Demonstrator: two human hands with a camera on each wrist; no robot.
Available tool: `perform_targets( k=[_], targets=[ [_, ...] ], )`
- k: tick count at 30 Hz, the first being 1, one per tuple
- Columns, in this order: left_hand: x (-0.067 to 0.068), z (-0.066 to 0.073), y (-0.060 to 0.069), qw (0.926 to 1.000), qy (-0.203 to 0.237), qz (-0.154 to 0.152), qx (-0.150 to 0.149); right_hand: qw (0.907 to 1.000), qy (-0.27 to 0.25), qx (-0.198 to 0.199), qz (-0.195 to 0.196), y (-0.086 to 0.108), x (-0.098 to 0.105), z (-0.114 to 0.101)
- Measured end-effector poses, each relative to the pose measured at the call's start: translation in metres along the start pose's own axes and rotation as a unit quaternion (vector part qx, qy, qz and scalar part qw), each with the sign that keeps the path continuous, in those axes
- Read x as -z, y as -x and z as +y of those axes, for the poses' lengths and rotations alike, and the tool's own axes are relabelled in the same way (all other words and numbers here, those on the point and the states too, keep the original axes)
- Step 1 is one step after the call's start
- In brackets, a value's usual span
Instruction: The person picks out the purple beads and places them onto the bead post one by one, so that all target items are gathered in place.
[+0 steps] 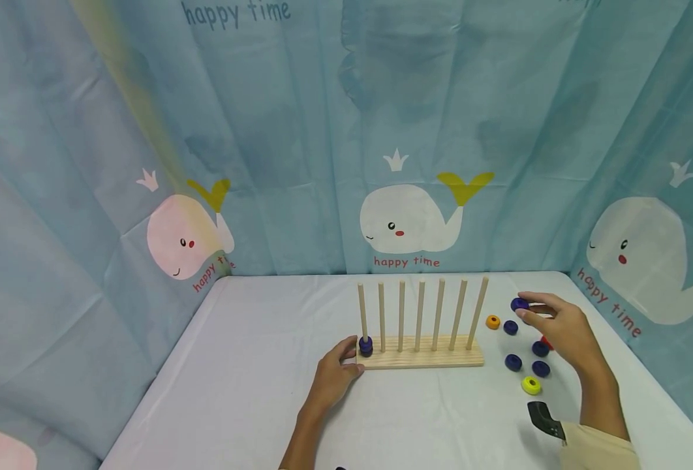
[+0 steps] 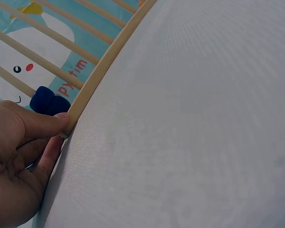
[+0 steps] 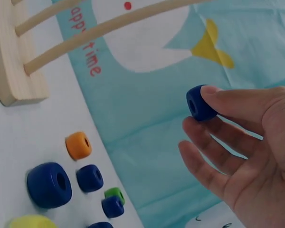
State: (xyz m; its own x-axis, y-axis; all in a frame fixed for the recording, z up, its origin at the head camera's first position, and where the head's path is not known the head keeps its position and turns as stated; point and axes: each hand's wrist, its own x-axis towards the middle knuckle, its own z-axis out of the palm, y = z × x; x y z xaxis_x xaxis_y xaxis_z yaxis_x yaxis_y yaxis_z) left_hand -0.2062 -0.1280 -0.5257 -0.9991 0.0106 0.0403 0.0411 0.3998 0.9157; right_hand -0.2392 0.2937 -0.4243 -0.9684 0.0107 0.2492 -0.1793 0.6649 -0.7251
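A wooden peg rack (image 1: pixel 423 359) with several upright rods stands on the white table. Two dark blue beads (image 1: pixel 366 346) are stacked on its leftmost rod. My left hand (image 1: pixel 330 378) grips the left end of the base, thumb at the front edge; the left wrist view shows the thumb (image 2: pixel 57 122) on the wood beside the beads. To the right of the rack, my right hand (image 1: pixel 564 326) pinches a blue bead (image 3: pixel 202 103) between thumb and fingers. It is held above the table, its hole visible in the right wrist view.
Loose beads lie right of the rack: an orange bead (image 1: pixel 492 322), a yellow bead (image 1: pixel 531 385), several blue ones and a red bead (image 1: pixel 546 342) partly hidden. A green bead (image 3: pixel 115 194) shows in the right wrist view. Behind the table hangs a whale-print curtain (image 1: pixel 299 215).
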Motion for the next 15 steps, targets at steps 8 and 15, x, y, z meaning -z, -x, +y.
perform_targets(
  k=[8,15],
  targets=[
    [-0.001,0.001,-0.001,1.0,0.002,0.003,-0.002,0.9988,0.017,0.044,0.015,-0.002,-0.002,-0.016],
    [-0.001,-0.001,-0.002,1.0,0.0,0.006,0.0,0.9975,0.016,0.063,0.026,-0.004,-0.003,-0.028]
  ],
)
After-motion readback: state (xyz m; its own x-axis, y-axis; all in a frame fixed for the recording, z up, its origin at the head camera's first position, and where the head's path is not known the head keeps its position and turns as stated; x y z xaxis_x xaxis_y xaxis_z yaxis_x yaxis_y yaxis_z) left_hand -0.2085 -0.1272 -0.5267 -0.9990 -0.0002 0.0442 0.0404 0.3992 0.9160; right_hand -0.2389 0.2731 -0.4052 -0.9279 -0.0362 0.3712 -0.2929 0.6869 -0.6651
